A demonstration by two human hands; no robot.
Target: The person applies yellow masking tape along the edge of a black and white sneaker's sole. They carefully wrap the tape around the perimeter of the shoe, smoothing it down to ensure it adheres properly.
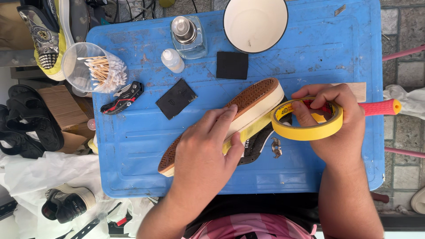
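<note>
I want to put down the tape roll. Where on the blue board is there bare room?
Bare patches on the blue board: lower left, below the utility knife, and upper right, beside the white bowl. The top left is crowded: swab cup, bottles, black pads.

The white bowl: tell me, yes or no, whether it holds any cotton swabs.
No, the white bowl looks empty inside, while the cotton swabs sit in a clear plastic cup at the left.

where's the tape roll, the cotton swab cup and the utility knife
yellow tape roll (310,131), head view, on its outer yellow band
cotton swab cup (95,71), head view, on its clear side wall
utility knife (123,98), head view, on its black and red handle
</note>
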